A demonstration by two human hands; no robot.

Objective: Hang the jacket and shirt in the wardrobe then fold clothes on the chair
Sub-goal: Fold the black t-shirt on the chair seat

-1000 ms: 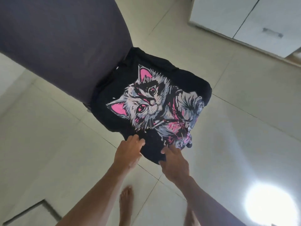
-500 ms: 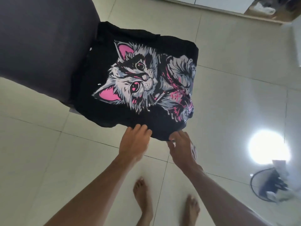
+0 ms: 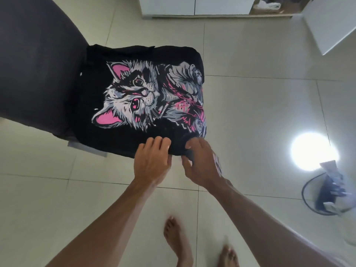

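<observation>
A folded black T-shirt (image 3: 123,139) with a pink and grey cat print lies on the seat of a chair whose dark backrest (image 3: 38,64) is at the left. Both hands are at the shirt's near edge. My left hand (image 3: 152,162) rests palm down, its fingers flat on the fabric. Just to its right, my right hand (image 3: 204,164) pinches the shirt's edge between thumb and fingers. The chair seat is almost wholly hidden under the shirt.
A white wardrobe (image 3: 192,6) stands at the far end, with its open door (image 3: 331,22) at the right. A power strip with a black cable (image 3: 327,193) lies on the tiled floor at the right, by a bright light reflection. My bare feet (image 3: 177,239) stand below the hands.
The camera has swung, so the shirt now sits more squarely in view. Both hands stayed at its near edge, and the right hand has closed on the fabric.
</observation>
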